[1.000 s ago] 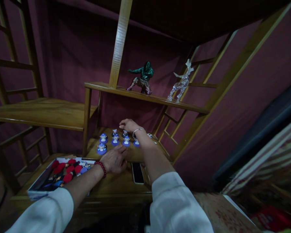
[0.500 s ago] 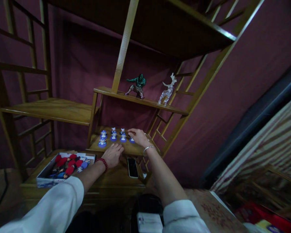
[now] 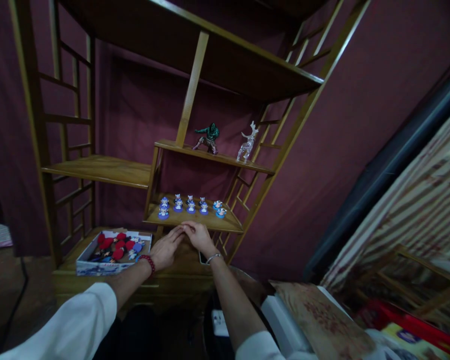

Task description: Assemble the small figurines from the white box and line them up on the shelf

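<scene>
My left hand (image 3: 165, 248), with a red bead bracelet at the wrist, stretches its fingers toward the right in front of the low shelf. Its fingertips meet those of my right hand (image 3: 198, 237), whose fingers are bent together; anything between them is hidden. Behind both hands, small purple-based figurines (image 3: 178, 205) stand in rows on the low shelf (image 3: 227, 221). Darker small figurines (image 3: 190, 199) form the row at the back. Two figurines on blue bases (image 3: 220, 213) stand at the right end.
An open box (image 3: 97, 268) of red, blue and white figurines sits at the lower left. A phone (image 3: 203, 258) lies partly hidden under my right wrist. On the shelf above stand a dark green crouching figure (image 3: 209, 136) and a clear deer (image 3: 247, 145).
My right hand has drawn back from the figurines on the shelf and come down to my left hand. The view has shifted, and the right-end figurines are now uncovered.
</scene>
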`<state>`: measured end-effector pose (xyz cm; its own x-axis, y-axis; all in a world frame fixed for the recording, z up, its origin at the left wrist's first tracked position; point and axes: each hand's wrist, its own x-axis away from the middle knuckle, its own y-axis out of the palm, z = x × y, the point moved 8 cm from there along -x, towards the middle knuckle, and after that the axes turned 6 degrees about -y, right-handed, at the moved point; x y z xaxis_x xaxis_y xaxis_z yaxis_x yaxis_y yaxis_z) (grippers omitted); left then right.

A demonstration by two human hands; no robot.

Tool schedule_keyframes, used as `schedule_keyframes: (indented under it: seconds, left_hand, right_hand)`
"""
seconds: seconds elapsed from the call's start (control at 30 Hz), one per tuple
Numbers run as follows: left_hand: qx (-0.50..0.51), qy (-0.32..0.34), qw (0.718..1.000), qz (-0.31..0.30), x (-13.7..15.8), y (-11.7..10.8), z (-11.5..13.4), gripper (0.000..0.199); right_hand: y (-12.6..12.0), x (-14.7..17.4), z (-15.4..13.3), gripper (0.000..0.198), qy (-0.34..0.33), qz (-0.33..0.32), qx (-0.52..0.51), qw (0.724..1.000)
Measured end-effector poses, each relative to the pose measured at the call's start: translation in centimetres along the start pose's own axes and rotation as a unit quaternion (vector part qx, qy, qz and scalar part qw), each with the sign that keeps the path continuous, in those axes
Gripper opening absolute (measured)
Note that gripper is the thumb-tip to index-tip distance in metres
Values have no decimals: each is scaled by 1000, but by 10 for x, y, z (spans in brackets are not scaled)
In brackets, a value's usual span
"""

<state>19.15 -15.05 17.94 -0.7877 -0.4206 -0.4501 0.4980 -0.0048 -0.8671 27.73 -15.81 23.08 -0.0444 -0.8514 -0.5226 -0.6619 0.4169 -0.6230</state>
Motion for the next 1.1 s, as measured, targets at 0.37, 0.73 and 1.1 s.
schedule_keyframes:
  seconds: [0.37,0.73,1.1]
  left_hand:
    - [-7,-214,966,-143,109,31,-60,53]
    - [-7,-299,937,-183,188,41,-85,38]
    - [1,-331,926,-182,234,48,-70,29]
  right_hand:
    - [131,62,-25,27,56,-100,-55,992]
    - [205,100,-53,28,87,-126,-19,988]
    - [226,138,-71,32,82,-172,-17,981]
